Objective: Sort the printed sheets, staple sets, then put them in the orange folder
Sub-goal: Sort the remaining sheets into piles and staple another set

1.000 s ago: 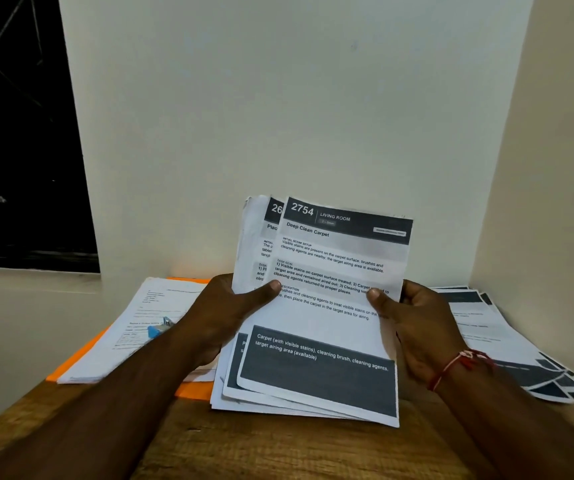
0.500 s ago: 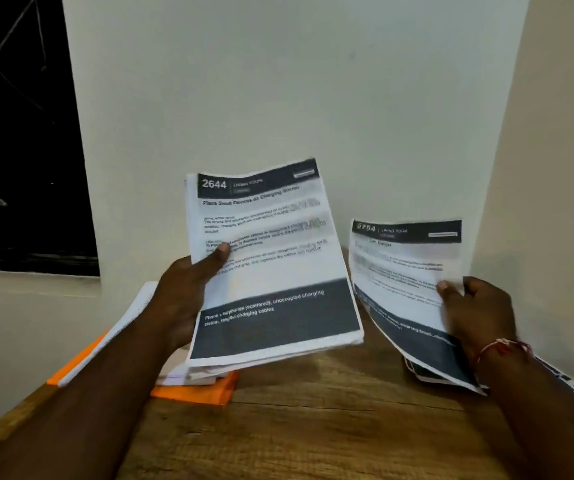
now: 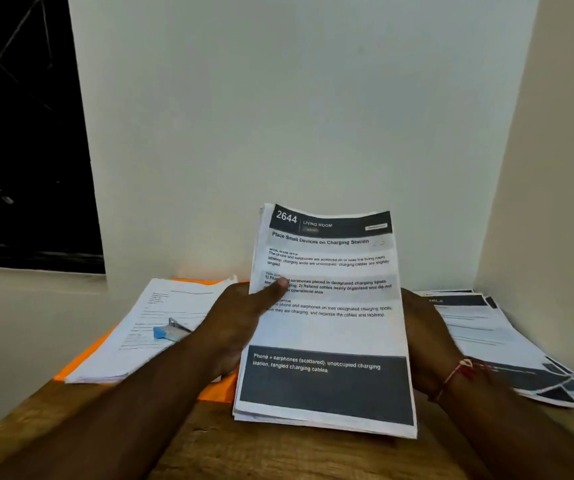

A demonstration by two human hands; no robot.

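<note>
Matt paper sheets, grainy wooden table, blue plastic stapler.

Free wood at table front; pile left, fanned sheets right, walls behind

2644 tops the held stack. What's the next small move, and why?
Probably peel top sheet 2644 off with the right hand toward the fanned pile: the left hand pins the stack by thumb, and the right sits at its edge.

A light brown wooden table carries a flat orange folder at left and fanned black-and-white printed sheets at right.
</note>
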